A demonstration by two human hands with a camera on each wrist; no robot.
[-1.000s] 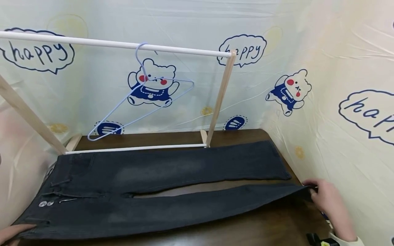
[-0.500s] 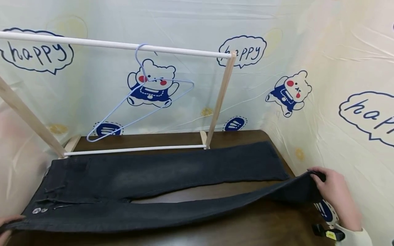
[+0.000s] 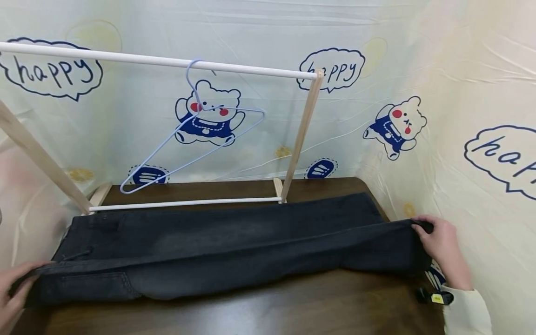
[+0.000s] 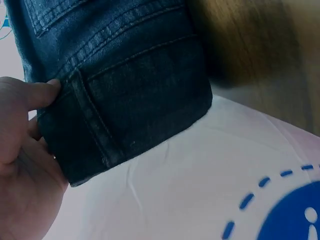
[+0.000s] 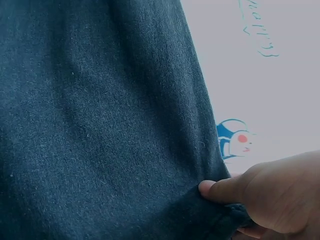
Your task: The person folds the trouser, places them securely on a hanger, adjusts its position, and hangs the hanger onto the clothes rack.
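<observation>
A pair of dark jeans [image 3: 234,260] stretches across the table, its near leg lifted and folding up over the far leg. At the waist end on the left, my left hand [image 3: 16,288] pinches the waistband. The left wrist view shows the thumb on the denim beside a belt loop [image 4: 95,117], with part of a back pocket [image 4: 55,15] above. My right hand [image 3: 441,246] pinches the hem of the near leg at the right end, raised off the table. In the right wrist view its thumb [image 5: 220,190] presses the cloth edge; the other fingers are mostly hidden.
Behind the jeans stands a rack with a white top rail [image 3: 138,58] and wooden posts [image 3: 302,135]. A light blue hanger [image 3: 167,139] hangs from the rail. Printed curtains [image 3: 460,70] close in the brown table [image 3: 251,311] at the back and sides.
Both hands have raised the near side of the jeans and moved it away from me, toward the far leg. The gap between the legs is now covered, and the back pocket shows.
</observation>
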